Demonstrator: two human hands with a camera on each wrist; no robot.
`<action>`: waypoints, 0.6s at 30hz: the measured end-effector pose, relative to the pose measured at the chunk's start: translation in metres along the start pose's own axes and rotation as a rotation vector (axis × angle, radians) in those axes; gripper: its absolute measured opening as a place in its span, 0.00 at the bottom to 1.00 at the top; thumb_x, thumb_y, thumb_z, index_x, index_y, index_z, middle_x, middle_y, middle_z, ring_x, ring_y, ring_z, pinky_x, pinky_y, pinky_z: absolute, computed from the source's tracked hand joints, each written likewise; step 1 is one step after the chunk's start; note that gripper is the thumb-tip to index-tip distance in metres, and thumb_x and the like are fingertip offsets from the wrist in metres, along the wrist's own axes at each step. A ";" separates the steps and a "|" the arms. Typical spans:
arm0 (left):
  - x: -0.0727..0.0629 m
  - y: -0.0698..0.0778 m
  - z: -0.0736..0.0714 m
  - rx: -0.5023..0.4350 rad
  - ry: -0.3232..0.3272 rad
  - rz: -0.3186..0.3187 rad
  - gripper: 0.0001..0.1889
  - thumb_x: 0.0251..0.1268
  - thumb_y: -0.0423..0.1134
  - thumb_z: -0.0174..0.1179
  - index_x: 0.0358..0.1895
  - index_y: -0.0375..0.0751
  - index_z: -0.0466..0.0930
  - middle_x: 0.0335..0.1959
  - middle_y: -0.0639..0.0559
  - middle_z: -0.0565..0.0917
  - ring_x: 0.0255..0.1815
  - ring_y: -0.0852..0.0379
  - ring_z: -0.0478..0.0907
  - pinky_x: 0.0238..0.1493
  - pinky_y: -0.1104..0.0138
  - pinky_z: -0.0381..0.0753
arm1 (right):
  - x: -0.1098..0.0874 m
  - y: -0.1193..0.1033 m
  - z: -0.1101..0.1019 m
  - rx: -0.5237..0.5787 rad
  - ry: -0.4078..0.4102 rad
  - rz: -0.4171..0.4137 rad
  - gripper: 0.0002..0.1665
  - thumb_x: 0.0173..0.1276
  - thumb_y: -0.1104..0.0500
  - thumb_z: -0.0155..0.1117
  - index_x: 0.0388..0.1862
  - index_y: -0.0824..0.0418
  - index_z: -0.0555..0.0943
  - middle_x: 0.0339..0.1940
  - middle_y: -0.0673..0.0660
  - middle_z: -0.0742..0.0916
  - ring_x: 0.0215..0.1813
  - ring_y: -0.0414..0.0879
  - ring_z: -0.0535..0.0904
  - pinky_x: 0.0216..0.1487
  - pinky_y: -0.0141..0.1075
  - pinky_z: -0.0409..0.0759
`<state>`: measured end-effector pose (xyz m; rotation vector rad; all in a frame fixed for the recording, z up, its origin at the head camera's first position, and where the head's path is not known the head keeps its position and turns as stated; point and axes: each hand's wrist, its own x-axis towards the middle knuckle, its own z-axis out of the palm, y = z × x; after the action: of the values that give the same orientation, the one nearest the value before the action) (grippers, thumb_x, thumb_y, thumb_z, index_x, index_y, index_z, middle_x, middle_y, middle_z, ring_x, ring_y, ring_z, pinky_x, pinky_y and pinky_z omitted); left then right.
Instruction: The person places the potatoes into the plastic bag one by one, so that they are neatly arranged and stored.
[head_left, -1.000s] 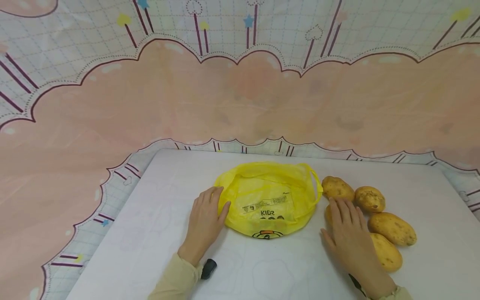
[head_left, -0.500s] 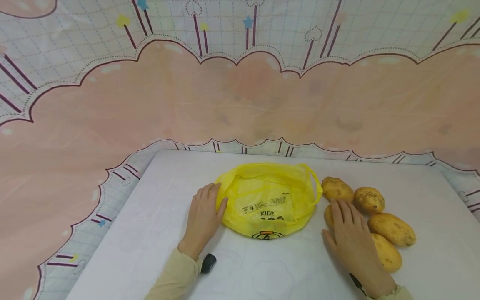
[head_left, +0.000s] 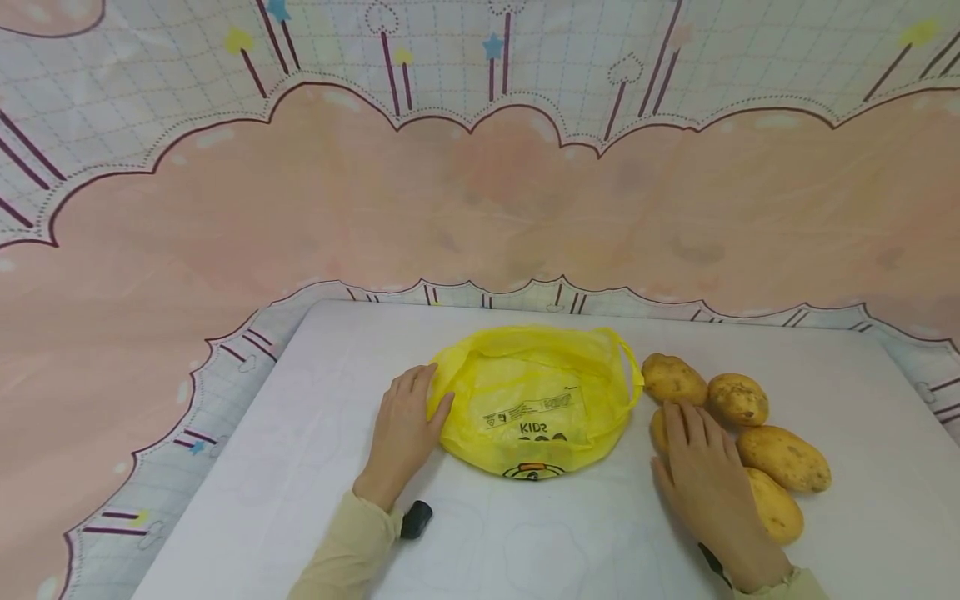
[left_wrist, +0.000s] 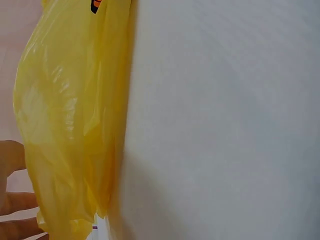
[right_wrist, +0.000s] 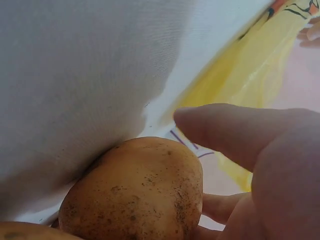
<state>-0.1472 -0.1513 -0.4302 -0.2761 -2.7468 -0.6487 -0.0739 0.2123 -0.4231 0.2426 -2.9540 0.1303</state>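
An open yellow plastic bag (head_left: 532, 400) with black print lies in the middle of the white table. At its left side is my left hand (head_left: 397, 433), fingers relaxed and fingertips right at the bag's edge; the left wrist view shows those fingers (left_wrist: 17, 202) beside the yellow plastic. My right hand (head_left: 708, 487) reaches over a potato (right_wrist: 140, 192), largely hidden beneath it in the head view. From the right wrist, its fingers extend along the potato's far side while the thumb stands apart from the skin.
Several other potatoes cluster around the right hand: one at the back (head_left: 675, 379), another (head_left: 738, 398) beside it, and two farther right and nearer (head_left: 783, 458). A bag handle (head_left: 633, 367) reaches close to the rearmost potato. A patterned cloth (head_left: 480, 208) hangs behind the white table (head_left: 525, 542).
My left hand has shifted slightly back and left along the bag's edge. The right hand's thumb has drawn a little closer to its fingers. Bag and potatoes stay put.
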 end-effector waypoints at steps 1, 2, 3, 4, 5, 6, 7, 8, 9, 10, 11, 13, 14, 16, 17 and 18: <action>0.000 -0.001 0.001 -0.001 -0.008 -0.008 0.27 0.70 0.46 0.61 0.66 0.35 0.71 0.61 0.38 0.77 0.63 0.40 0.72 0.65 0.49 0.72 | 0.000 0.000 0.001 -0.002 0.008 -0.005 0.45 0.63 0.55 0.70 0.71 0.73 0.61 0.67 0.77 0.70 0.67 0.71 0.65 0.64 0.66 0.67; 0.001 -0.001 0.001 -0.002 -0.017 -0.017 0.28 0.70 0.47 0.61 0.67 0.35 0.71 0.61 0.38 0.76 0.63 0.40 0.72 0.65 0.49 0.72 | 0.000 0.001 0.001 -0.001 0.026 -0.013 0.44 0.63 0.56 0.71 0.70 0.73 0.62 0.66 0.76 0.71 0.67 0.71 0.66 0.64 0.66 0.68; 0.001 -0.001 0.001 -0.003 -0.024 -0.025 0.28 0.70 0.47 0.61 0.67 0.35 0.71 0.61 0.38 0.76 0.63 0.40 0.72 0.65 0.49 0.72 | 0.000 0.002 0.002 -0.004 0.048 -0.022 0.43 0.62 0.57 0.71 0.69 0.74 0.62 0.65 0.76 0.72 0.66 0.71 0.67 0.63 0.65 0.68; 0.001 -0.001 0.001 -0.004 -0.031 -0.032 0.28 0.70 0.47 0.60 0.67 0.35 0.71 0.62 0.38 0.76 0.63 0.40 0.72 0.65 0.49 0.72 | -0.001 0.002 0.004 -0.007 0.068 -0.030 0.43 0.62 0.58 0.71 0.69 0.74 0.63 0.64 0.76 0.72 0.66 0.71 0.67 0.63 0.65 0.69; 0.001 -0.001 0.002 -0.007 -0.037 -0.039 0.28 0.70 0.47 0.60 0.67 0.35 0.70 0.62 0.38 0.76 0.63 0.40 0.72 0.65 0.48 0.72 | -0.001 0.002 0.005 -0.010 0.088 -0.037 0.42 0.61 0.59 0.71 0.69 0.74 0.63 0.64 0.76 0.73 0.65 0.70 0.68 0.62 0.64 0.69; 0.001 -0.001 0.002 -0.009 -0.043 -0.045 0.28 0.70 0.47 0.60 0.68 0.35 0.70 0.62 0.38 0.76 0.63 0.40 0.72 0.65 0.48 0.72 | -0.001 0.003 0.006 -0.016 0.107 -0.045 0.42 0.61 0.60 0.71 0.68 0.74 0.63 0.63 0.76 0.73 0.65 0.70 0.68 0.62 0.64 0.70; 0.001 -0.001 0.002 -0.011 -0.048 -0.051 0.29 0.70 0.47 0.60 0.68 0.35 0.70 0.62 0.38 0.76 0.63 0.39 0.72 0.65 0.48 0.72 | -0.002 0.003 0.007 -0.019 0.121 -0.051 0.41 0.61 0.62 0.71 0.68 0.74 0.64 0.63 0.75 0.73 0.65 0.70 0.68 0.61 0.64 0.70; 0.001 -0.001 0.002 -0.013 -0.052 -0.058 0.29 0.70 0.47 0.61 0.68 0.35 0.70 0.62 0.38 0.76 0.63 0.39 0.72 0.65 0.48 0.72 | -0.002 0.003 0.008 -0.022 0.135 -0.057 0.39 0.62 0.64 0.69 0.67 0.74 0.64 0.63 0.75 0.73 0.65 0.70 0.68 0.61 0.64 0.71; 0.001 -0.002 0.002 -0.017 -0.058 -0.064 0.29 0.70 0.47 0.61 0.68 0.35 0.70 0.62 0.37 0.76 0.63 0.39 0.72 0.65 0.48 0.72 | -0.002 0.003 0.009 -0.027 0.144 -0.062 0.38 0.62 0.66 0.68 0.67 0.75 0.64 0.63 0.75 0.73 0.64 0.70 0.68 0.61 0.64 0.71; 0.001 -0.002 0.002 -0.020 -0.062 -0.070 0.29 0.70 0.47 0.61 0.68 0.35 0.70 0.62 0.37 0.76 0.63 0.39 0.72 0.65 0.48 0.72 | -0.002 0.003 0.010 -0.029 0.151 -0.066 0.37 0.62 0.67 0.68 0.67 0.74 0.64 0.63 0.75 0.73 0.64 0.70 0.68 0.61 0.64 0.71; 0.001 -0.002 0.003 -0.022 -0.068 -0.076 0.29 0.70 0.47 0.61 0.68 0.36 0.69 0.62 0.37 0.76 0.63 0.39 0.72 0.65 0.48 0.72 | -0.002 0.003 0.011 -0.031 0.161 -0.073 0.37 0.61 0.68 0.68 0.66 0.74 0.64 0.63 0.76 0.73 0.64 0.70 0.68 0.60 0.64 0.71; 0.000 -0.003 0.003 -0.028 -0.076 -0.088 0.29 0.70 0.47 0.61 0.69 0.36 0.69 0.63 0.38 0.76 0.63 0.40 0.72 0.65 0.48 0.72 | -0.002 0.003 0.012 -0.033 0.183 -0.087 0.36 0.60 0.70 0.67 0.66 0.74 0.64 0.62 0.76 0.73 0.64 0.70 0.69 0.60 0.63 0.71; 0.000 -0.004 0.004 -0.033 -0.080 -0.093 0.29 0.70 0.46 0.61 0.69 0.36 0.69 0.63 0.38 0.76 0.63 0.40 0.72 0.66 0.48 0.72 | -0.001 0.003 0.013 -0.034 0.194 -0.093 0.37 0.59 0.70 0.68 0.65 0.74 0.64 0.62 0.76 0.73 0.63 0.70 0.69 0.59 0.63 0.71; 0.000 -0.004 0.004 -0.043 -0.090 -0.104 0.29 0.69 0.46 0.62 0.69 0.37 0.69 0.63 0.38 0.75 0.64 0.40 0.72 0.66 0.48 0.71 | -0.001 0.003 0.014 -0.039 0.214 -0.104 0.37 0.57 0.70 0.69 0.64 0.74 0.64 0.61 0.76 0.74 0.62 0.70 0.70 0.59 0.63 0.72; 0.000 -0.005 0.005 -0.048 -0.094 -0.110 0.30 0.69 0.46 0.62 0.69 0.37 0.69 0.63 0.38 0.75 0.64 0.40 0.72 0.66 0.48 0.71 | -0.001 0.003 0.014 -0.042 0.218 -0.107 0.37 0.57 0.71 0.69 0.64 0.74 0.64 0.61 0.76 0.74 0.62 0.70 0.70 0.59 0.62 0.72; 0.000 -0.005 0.005 -0.052 -0.098 -0.114 0.30 0.69 0.46 0.62 0.69 0.37 0.68 0.63 0.38 0.75 0.64 0.40 0.72 0.66 0.48 0.72 | 0.000 0.003 0.014 -0.045 0.216 -0.107 0.36 0.58 0.72 0.67 0.64 0.74 0.64 0.61 0.76 0.74 0.62 0.70 0.70 0.59 0.62 0.72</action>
<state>-0.1497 -0.1536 -0.4366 -0.1680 -2.8592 -0.7565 -0.0763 0.2140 -0.4374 0.3564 -2.7199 0.0706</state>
